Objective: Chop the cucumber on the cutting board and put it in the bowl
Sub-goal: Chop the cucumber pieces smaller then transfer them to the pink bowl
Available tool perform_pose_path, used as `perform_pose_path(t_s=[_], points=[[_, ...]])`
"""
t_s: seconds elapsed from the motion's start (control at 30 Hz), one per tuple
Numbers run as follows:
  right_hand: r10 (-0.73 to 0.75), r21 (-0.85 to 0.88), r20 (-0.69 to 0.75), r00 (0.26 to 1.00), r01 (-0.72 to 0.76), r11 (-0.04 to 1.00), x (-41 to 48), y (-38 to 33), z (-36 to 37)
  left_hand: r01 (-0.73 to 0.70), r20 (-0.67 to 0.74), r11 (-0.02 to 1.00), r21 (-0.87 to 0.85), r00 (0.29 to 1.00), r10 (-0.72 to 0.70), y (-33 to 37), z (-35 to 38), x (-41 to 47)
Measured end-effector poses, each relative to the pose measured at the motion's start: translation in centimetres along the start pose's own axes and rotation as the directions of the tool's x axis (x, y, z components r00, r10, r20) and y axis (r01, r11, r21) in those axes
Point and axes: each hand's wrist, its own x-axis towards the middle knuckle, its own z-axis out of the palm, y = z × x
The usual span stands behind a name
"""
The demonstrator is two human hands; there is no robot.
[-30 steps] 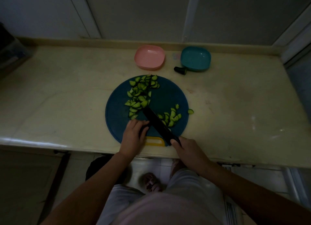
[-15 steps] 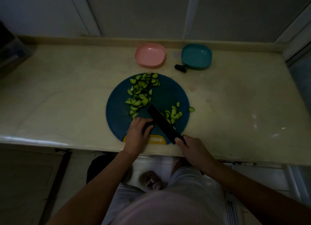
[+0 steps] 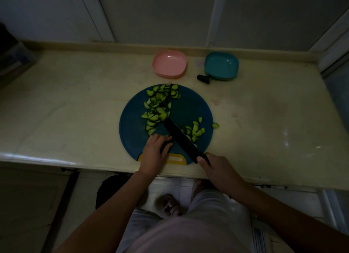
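Observation:
A round blue cutting board (image 3: 190, 109) lies at the counter's front edge. A heap of cucumber slices (image 3: 159, 106) covers its left and far part, and a smaller heap (image 3: 195, 130) lies to the right of the blade. My left hand (image 3: 154, 154) curls over a dark cucumber piece (image 3: 166, 145) near the board's front. My right hand (image 3: 220, 170) grips the handle of a black knife (image 3: 180, 137), whose blade runs diagonally beside the left fingers. One slice (image 3: 215, 125) lies just off the board's right rim.
A pink bowl (image 3: 169, 65) and a teal bowl (image 3: 221, 65) stand at the back of the counter. A dark cucumber end (image 3: 204, 78) lies in front of the teal bowl. The board's yellow handle (image 3: 175, 159) points at me.
The knife blade has shifted a little between frames while my left hand stayed on the cucumber piece. The slice heaps look the same.

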Motion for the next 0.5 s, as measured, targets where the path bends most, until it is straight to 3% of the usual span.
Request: perform_pose_path(t_s=[0.5], points=[[-0.023, -0.108, 0.035, 0.999, 0.027, 0.994, 0.78, -0.28, 0.25, -0.001, -0.002, 1.000, 0.000, 1.000, 0.001, 0.06, -0.17, 0.03]])
